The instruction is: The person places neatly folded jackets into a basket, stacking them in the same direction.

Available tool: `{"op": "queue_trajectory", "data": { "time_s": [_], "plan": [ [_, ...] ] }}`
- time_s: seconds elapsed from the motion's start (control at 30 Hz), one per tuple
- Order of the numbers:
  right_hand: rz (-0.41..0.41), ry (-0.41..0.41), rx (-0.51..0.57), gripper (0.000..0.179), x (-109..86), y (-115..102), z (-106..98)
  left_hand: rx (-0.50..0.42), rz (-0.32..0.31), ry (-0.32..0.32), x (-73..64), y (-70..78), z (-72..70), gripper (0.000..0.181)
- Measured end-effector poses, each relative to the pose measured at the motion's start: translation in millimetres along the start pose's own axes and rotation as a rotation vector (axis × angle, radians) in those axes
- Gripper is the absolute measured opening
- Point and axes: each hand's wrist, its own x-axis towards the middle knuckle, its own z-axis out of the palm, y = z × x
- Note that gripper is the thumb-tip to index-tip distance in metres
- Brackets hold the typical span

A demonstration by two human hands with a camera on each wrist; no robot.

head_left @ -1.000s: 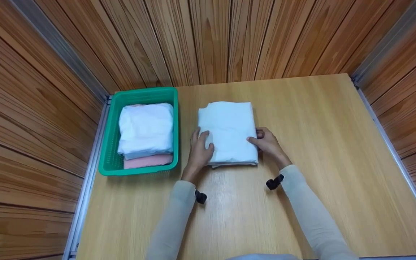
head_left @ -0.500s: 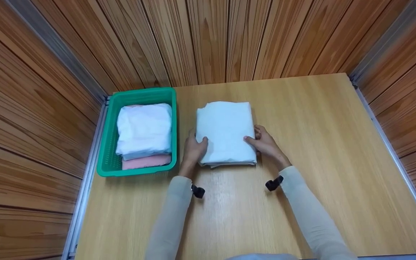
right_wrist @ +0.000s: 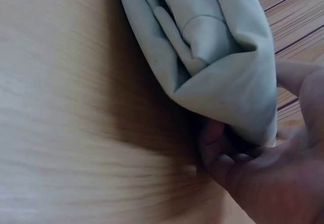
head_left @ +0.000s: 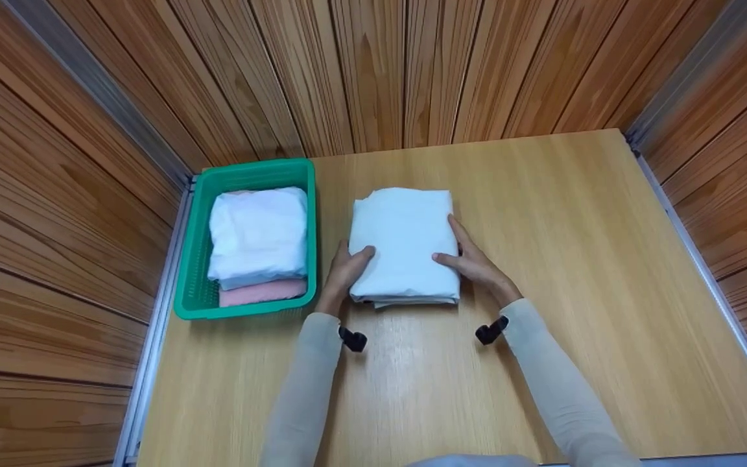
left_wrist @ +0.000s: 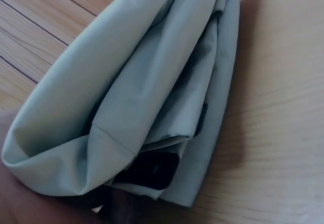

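A folded white cloth [head_left: 403,240] lies in the middle of the table, between both hands. My left hand [head_left: 346,269] grips its left edge, thumb on top and the other fingers at the side and mostly hidden. On the opposite edge, my right hand [head_left: 474,263] holds the cloth with the thumb on top and the index finger stretched along the side. In the right wrist view, curled fingers [right_wrist: 215,145] tuck under the cloth's lower corner. Loose layers of the cloth [left_wrist: 136,82] show in the left wrist view, with a dark patch [left_wrist: 152,171] between them.
A green plastic basket [head_left: 310,240] stands left of the cloth, holding a folded white cloth [head_left: 260,230] on top of a pink one [head_left: 263,292]. Wood-panelled walls [head_left: 373,78] enclose the wooden table [head_left: 561,259] at the back and sides.
The left hand has gone from spread fingers on the cloth's edge to gripping it. The right index finger has stretched out along the side. The cloth has shifted slightly toward the person.
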Motion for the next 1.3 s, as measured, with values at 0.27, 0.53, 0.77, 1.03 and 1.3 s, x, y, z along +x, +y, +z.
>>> {"op": "queue_trajectory", "data": {
  "time_s": [0.27,0.53,0.77,1.03,1.3],
  "plan": [
    [-0.059,-0.045,0.033,0.084,-0.5,5.9,-5.5,-0.048,0.079,-0.094,-5.2,4.2,1.1,0.098],
    [-0.028,-0.066,0.151,0.079,0.0,12.9,-7.3,-0.009,0.172,-0.13,1.6,-1.3,4.6,0.095],
    [-0.048,-0.039,0.132,0.079,3.1,16.5,-8.0,-0.056,0.225,-0.189,7.6,-11.8,3.3,0.059],
    [-0.044,-0.012,0.131,0.088,3.6,15.5,-7.3,-0.123,0.256,-0.238,10.7,-20.0,4.4,0.07],
    [-0.073,-0.008,0.103,0.09,0.4,9.9,-12.7,-0.084,0.283,-0.233,9.3,-17.2,4.6,0.083]
  ]
}}
